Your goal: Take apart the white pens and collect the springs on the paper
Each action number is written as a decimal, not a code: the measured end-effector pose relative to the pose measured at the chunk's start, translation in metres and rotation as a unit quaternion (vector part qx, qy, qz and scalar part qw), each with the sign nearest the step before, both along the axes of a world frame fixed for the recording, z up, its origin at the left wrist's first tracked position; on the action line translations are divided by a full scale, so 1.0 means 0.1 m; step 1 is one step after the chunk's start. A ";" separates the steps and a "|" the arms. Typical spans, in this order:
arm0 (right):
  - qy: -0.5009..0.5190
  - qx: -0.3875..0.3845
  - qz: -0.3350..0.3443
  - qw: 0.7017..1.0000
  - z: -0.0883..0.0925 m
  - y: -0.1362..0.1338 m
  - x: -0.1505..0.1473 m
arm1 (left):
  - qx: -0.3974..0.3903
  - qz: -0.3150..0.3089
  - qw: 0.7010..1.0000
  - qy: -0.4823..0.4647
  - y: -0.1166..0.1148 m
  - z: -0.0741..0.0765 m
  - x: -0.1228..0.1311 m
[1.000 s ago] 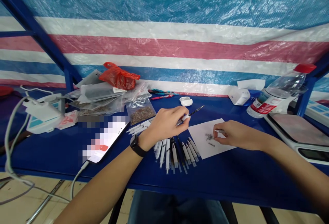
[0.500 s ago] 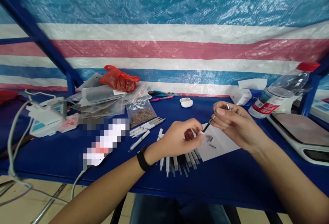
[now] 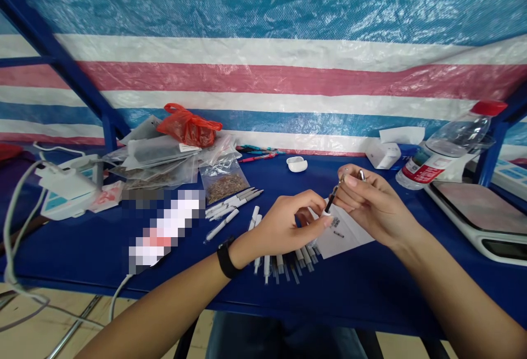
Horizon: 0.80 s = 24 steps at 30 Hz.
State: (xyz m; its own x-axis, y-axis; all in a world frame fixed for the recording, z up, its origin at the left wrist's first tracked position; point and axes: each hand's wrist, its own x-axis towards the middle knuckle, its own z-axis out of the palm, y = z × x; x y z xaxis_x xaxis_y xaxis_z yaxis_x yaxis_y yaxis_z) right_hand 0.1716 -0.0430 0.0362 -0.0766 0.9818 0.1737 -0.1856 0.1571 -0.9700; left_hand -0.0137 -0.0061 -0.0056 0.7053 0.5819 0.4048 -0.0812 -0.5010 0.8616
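Note:
My left hand (image 3: pixel 288 222) pinches the white end of a thin black pen refill (image 3: pixel 331 201), holding it tilted up to the right above the blue table (image 3: pixel 370 287). My right hand (image 3: pixel 366 200) is closed around the refill's upper end, with a small silver metal piece (image 3: pixel 362 174) between its fingertips. Under both hands lies a white sheet of paper (image 3: pixel 349 235) with a few small springs (image 3: pixel 335 223) on it. A row of several white pen parts (image 3: pixel 284 264) lies just below my left hand.
More white pen barrels (image 3: pixel 230 205) lie left of my hands, by a blurred phone on a cable. Plastic bags (image 3: pixel 164 156), a red bag (image 3: pixel 187 127), a charger, an earbud case (image 3: pixel 297 164), a water bottle (image 3: pixel 448 147) and a scale (image 3: pixel 473 205) ring the table.
My right hand lifted from the paper and met my left hand above it. The refill, first held out by the left hand alone, is now held at both ends.

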 end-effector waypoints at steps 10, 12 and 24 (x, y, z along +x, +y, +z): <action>0.019 -0.002 0.007 1.000 -0.01 -0.01 -0.01 | 0.004 0.000 1.000 0.002 0.00 0.00 0.01; 0.033 -0.004 0.013 0.999 -0.01 -0.01 -0.01 | 0.000 -0.001 1.000 0.004 0.00 0.00 0.02; 0.078 -0.023 0.034 0.996 -0.04 -0.02 -0.01 | -0.037 -0.004 0.999 0.007 0.02 0.01 -0.01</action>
